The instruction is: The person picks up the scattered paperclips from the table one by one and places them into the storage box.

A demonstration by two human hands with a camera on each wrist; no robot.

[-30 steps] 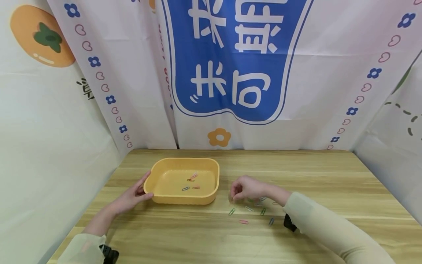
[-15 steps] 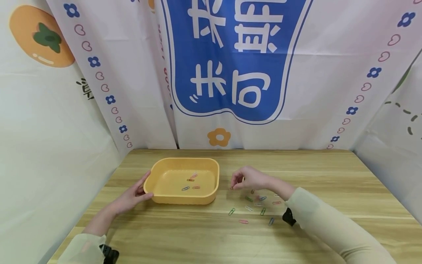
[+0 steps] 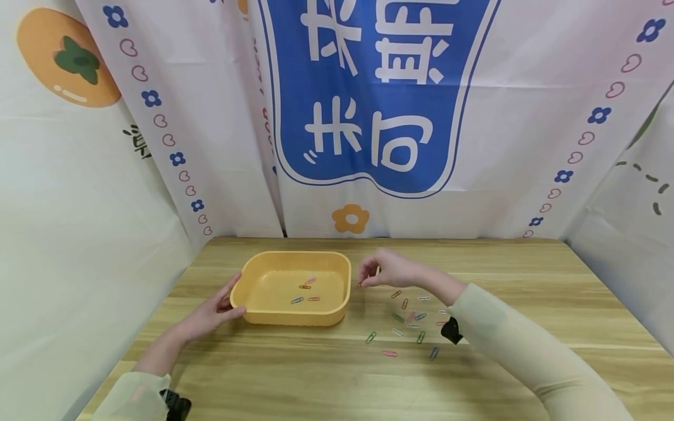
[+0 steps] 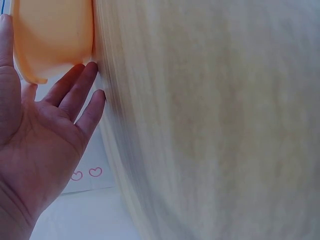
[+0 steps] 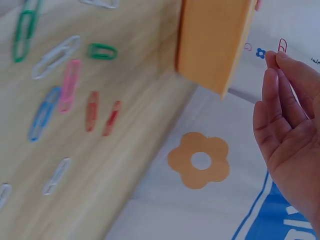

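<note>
My left hand [image 3: 213, 316] rests against the left end of a yellow plastic tray [image 3: 295, 318], its fingers fairly straight and touching the wall [image 4: 60, 30] in the left wrist view. Several coloured paper clips lie inside, among them a blue paper clip [image 3: 297, 300]. Just right of the tray, my right hand [image 3: 392, 270] is raised over the table. Between its thumb and index finger it pinches a red paper clip [image 5: 282, 46], whose looped end sticks up in the right wrist view.
Loose paper clips are scattered on the wooden table [image 3: 316, 374] right of the tray, including a green paper clip [image 3: 371, 337], a pink paper clip [image 3: 389, 353] and a blue paper clip [image 3: 434, 353]. A printed cloth [image 3: 237, 175] hangs behind the table.
My right hand has lifted from among the loose clips and moved up and left towards the tray, with the red paper clip. My left hand and the tray have stayed put.
</note>
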